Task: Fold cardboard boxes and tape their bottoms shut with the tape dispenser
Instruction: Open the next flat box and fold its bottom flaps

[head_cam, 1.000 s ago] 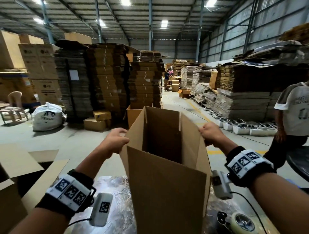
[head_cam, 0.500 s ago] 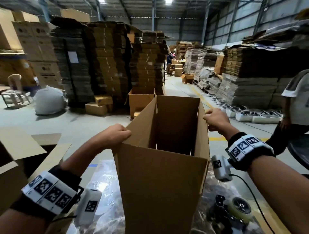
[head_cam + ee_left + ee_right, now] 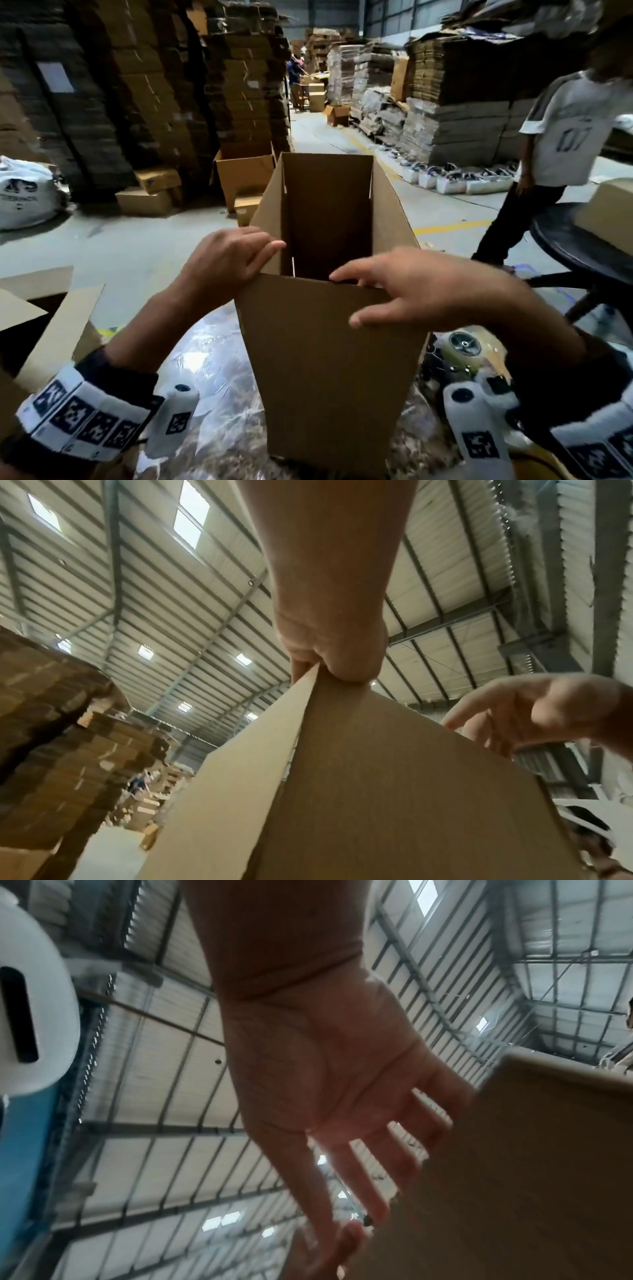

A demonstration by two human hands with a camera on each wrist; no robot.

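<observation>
Right hand (image 3: pixel 421 291) now nearer, box (image 3: pixel 329 359) empty

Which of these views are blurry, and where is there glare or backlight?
Head view: the right hand is motion-smeared, the bystander in the white shirt soft, and the clear plastic sheet under the tall brown cardboard box glares. Left wrist view: bright skylights backlight the left hand. Right wrist view: fingers blurred, the palm dim against the roof.
</observation>
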